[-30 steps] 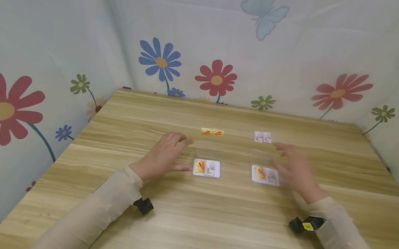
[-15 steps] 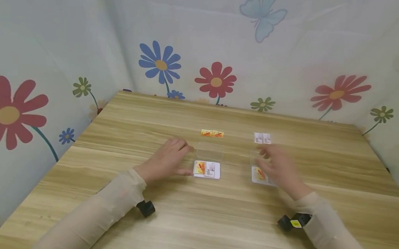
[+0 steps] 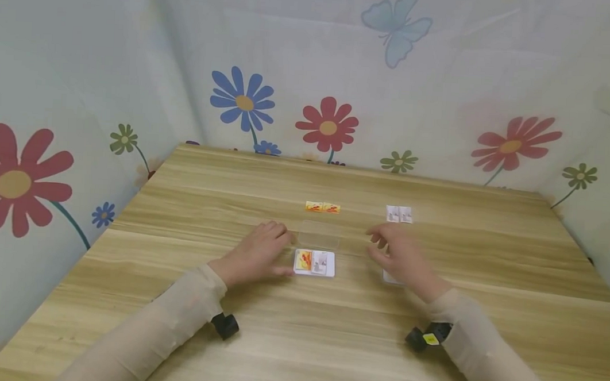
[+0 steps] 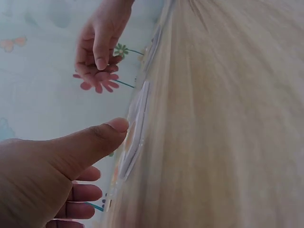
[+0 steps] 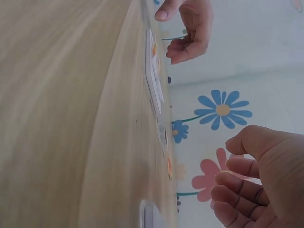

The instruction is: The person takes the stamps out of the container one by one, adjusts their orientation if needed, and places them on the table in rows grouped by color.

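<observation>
At the left side of a small white tray (image 3: 331, 265) is my left hand (image 3: 257, 256), its thumb reaching to the edge and its fingers holding nothing. An orange-yellow picture card (image 3: 303, 260) and a grey one (image 3: 319, 262) lie side by side in that tray. A clear plastic lid (image 3: 319, 235) lies flat just behind it. My right hand (image 3: 406, 259) hovers over a second white tray (image 3: 392, 278), hiding most of it. In the right wrist view, the fingers (image 5: 242, 183) of that hand are loosely bent, with nothing between them.
Farther back lie two orange-yellow cards (image 3: 322, 207) and, to their right, two grey cards (image 3: 399, 214). All rest on a wood-grain table (image 3: 297, 340). A flower-printed cloth (image 3: 445, 83) hangs behind the table and at its sides.
My right hand has moved left, from the right side of the second tray to above it, covering its cards and lid. The left hand stays almost in place beside the first tray.
</observation>
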The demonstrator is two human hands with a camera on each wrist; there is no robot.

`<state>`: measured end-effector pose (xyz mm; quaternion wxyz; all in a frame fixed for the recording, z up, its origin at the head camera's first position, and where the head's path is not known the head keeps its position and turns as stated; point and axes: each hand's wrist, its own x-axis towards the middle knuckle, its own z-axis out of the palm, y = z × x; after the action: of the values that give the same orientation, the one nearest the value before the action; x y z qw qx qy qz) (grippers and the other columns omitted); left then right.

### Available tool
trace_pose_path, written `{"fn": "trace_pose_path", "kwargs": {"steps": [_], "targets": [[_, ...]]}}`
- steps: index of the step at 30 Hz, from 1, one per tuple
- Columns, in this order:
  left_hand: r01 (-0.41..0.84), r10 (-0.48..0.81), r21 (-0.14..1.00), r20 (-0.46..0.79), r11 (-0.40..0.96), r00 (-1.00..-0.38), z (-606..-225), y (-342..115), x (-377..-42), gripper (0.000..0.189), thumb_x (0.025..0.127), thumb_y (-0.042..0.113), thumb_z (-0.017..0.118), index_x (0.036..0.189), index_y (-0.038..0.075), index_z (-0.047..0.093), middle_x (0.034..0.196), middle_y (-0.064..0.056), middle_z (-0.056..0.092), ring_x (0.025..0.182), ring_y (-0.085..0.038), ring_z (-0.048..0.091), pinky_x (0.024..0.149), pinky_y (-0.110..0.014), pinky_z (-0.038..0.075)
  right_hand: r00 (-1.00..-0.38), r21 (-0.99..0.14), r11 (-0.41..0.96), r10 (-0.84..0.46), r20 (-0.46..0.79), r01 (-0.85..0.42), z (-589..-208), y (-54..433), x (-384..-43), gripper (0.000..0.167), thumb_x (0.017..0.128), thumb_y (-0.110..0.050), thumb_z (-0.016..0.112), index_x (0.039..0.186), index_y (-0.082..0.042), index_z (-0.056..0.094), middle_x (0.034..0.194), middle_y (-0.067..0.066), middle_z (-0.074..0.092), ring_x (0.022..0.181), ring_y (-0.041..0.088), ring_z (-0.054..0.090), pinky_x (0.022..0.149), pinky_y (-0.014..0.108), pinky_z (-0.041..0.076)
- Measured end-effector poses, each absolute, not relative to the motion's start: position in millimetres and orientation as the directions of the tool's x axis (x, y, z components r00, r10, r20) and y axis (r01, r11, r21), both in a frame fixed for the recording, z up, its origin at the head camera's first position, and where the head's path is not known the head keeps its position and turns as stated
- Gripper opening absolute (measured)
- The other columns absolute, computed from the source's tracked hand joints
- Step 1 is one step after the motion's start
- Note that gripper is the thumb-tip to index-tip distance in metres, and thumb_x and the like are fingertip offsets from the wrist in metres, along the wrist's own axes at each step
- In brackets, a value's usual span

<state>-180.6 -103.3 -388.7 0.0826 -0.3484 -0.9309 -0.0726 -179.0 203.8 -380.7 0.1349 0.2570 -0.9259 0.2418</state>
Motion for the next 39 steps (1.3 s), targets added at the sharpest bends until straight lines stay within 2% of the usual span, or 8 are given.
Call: {"fn": "trace_pose_path", "kwargs": {"steps": [9,17,28,39], "targets": [[0.656,0.634,0.131,0.174,0.744,-0.754,-396.5,-101.7,-179.6,0.06,0.076,0.049,0.076,0.117,0.008,0.061,0.11,-0.005,0.059,0.104,-0.021,0.052,0.095,-0.038,0.044,-0.846,-0.459,0.712,-0.423,0.324,-0.531,-382.3,184.7,-179.2,0.024,0.086,-0.01,0.066,0.108,0.0,0.064,0.091,0.01,0.064,0.082,0.02,0.059,0.069,0.03,0.05],[0.641,0.616,0.156,0.182,0.751,-0.766,-398.0,-101.7,-178.4,0.061,0.077,0.051,0.074,0.119,0.008,0.061,0.112,-0.005,0.06,0.106,-0.022,0.053,0.097,-0.038,0.044,-0.827,-0.478,0.676,-0.459,0.323,-0.562,-385.2,172.1,-182.1,0.023,0.083,-0.005,0.065,0.105,0.001,0.064,0.089,0.01,0.063,0.081,0.02,0.059,0.069,0.03,0.05],[0.63,0.593,0.219,0.215,0.745,-0.776,-406.6,-100.1,-181.5,0.057,0.076,0.048,0.076,0.115,0.008,0.063,0.11,-0.005,0.061,0.103,-0.021,0.054,0.097,-0.039,0.043,-0.834,-0.504,0.668,-0.484,0.265,-0.548,-382.3,156.4,-182.7,0.024,0.085,-0.012,0.067,0.107,-0.002,0.065,0.093,0.007,0.063,0.085,0.017,0.058,0.072,0.028,0.049],[0.621,0.566,0.25,0.261,0.743,-0.782,-413.7,-97.3,-184.5,0.055,0.075,0.046,0.077,0.114,0.009,0.063,0.106,-0.003,0.059,0.1,-0.02,0.053,0.093,-0.038,0.043,-0.815,-0.537,0.634,-0.542,0.204,-0.556,-379.8,143.1,-189.6,0.026,0.088,-0.016,0.067,0.111,-0.004,0.065,0.098,0.006,0.064,0.088,0.016,0.058,0.076,0.028,0.049]]}}
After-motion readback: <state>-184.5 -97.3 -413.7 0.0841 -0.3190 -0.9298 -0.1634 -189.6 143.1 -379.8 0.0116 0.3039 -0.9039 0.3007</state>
